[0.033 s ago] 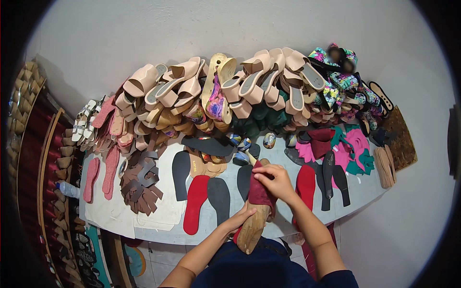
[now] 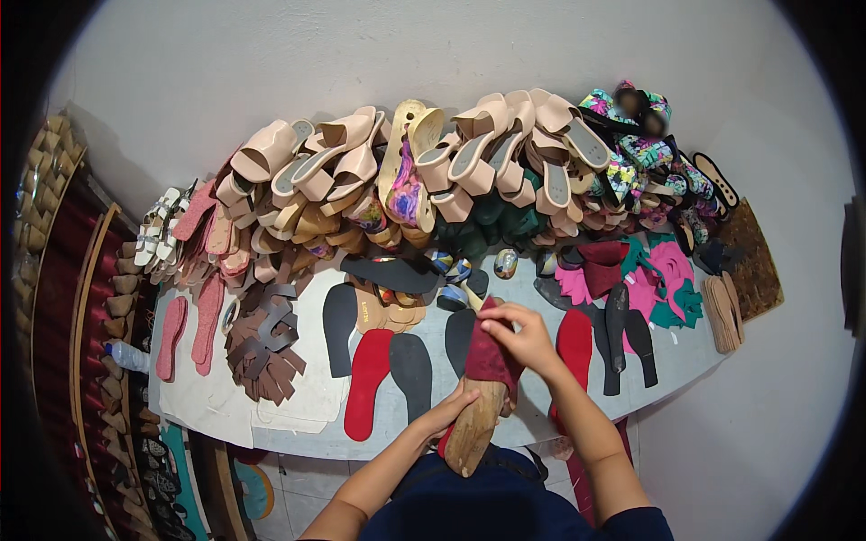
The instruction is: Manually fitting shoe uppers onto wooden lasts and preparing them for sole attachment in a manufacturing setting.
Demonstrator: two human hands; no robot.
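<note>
A wooden shoe last is held up at the table's near edge, tilted with its bare end toward me. Wrapped across its far part is a dark red shoe upper. A sliver of red sole shows along the last's lower left side. My left hand is closed round the last from the left, its fingers partly hidden beneath. With thumb and fingertips, my right hand pinches the far edge of the upper. Flat on the table beside them lie a red insole and a dark grey insole.
Heeled beige sandals are heaped along the wall. Brown strap pieces lie left; pink and green cut pieces lie right. Another red insole is near my right forearm. Shelves of lasts stand at far left.
My right hand's fingertips have shifted slightly along the far edge of the dark red upper. My left hand and the last look nearly still.
</note>
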